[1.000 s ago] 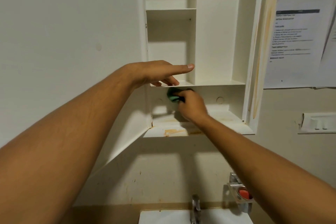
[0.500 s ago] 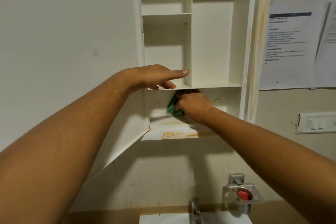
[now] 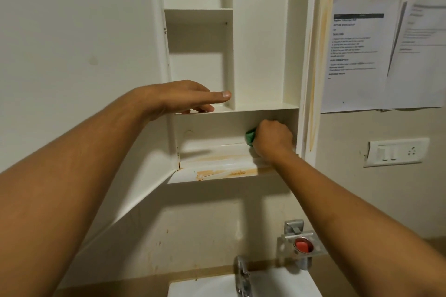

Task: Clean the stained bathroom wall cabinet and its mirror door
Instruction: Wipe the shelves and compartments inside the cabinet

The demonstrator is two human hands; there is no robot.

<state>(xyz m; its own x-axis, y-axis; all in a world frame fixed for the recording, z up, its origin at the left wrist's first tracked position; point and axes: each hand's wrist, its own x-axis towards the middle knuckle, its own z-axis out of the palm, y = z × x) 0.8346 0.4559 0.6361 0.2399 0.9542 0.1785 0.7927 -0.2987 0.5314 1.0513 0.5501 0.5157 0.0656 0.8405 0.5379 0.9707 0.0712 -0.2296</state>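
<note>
Cabinet (image 3: 260,55) stands open, door (image 3: 96,55) swung to 9 o'clock; its mirror face is not visible. Right hand (image 3: 272,138) is clenched round a green cloth (image 3: 250,136), pressing it to the back wall of the lowest compartment at its 3 o'clock end. Left hand (image 3: 183,96) lies released, fingers straight, on the shelf (image 3: 265,106) above.

Judged progress: partial. Upper compartments look clean. Orange stains (image 3: 217,159) remain on the bottom shelf (image 3: 200,149), and a streak (image 3: 321,43) runs down the frame at 3 o'clock. Whether the mirror is done cannot be told.

Against 0.5 s ago: the cloth has travelled from the compartment's middle to its 3 o'clock end; the left hand is unchanged.
</note>
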